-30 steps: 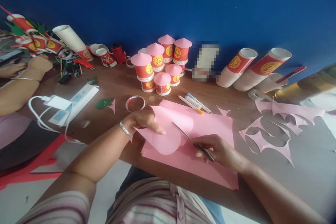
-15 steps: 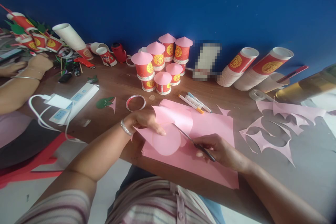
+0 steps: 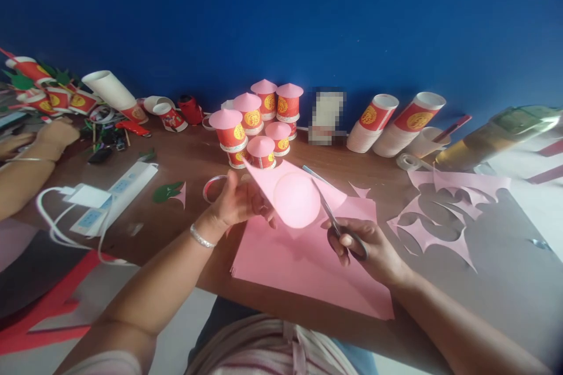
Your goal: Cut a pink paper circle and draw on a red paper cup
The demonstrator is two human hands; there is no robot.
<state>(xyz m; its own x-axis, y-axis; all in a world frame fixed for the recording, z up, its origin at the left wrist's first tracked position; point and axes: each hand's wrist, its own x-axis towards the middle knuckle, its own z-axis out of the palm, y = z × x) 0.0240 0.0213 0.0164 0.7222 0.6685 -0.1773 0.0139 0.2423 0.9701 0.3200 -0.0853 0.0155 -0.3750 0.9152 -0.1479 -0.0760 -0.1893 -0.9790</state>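
Observation:
In my right hand point(image 3: 358, 246) are dark-handled scissors point(image 3: 334, 224), fingers in the loops, blades at the right edge of a bright circle point(image 3: 298, 200) on a pink paper sheet point(image 3: 266, 179). The sheet is raised and tilted above a stack of pink paper point(image 3: 303, 275). My left hand point(image 3: 240, 199), wearing a silver bracelet, is at the sheet's left edge. Its thumb points up, off the paper, and the fingers are loosely curled, some tips close to or under the edge. Whether they touch it is hard to make out.
Red cup towers point(image 3: 264, 123) with pink cone tops stand behind the paper. Stacked cups point(image 3: 409, 123) and a bottle point(image 3: 475, 140) are at right, above pink offcuts point(image 3: 440, 234). On the left lie a power strip point(image 3: 116, 199), cables, and another person's hand point(image 3: 57, 137).
My left hand has let its thumb off the sheet and drawn back from the circle. The sheet has risen and turned, and the scissors have shifted slightly. The view has moved a little.

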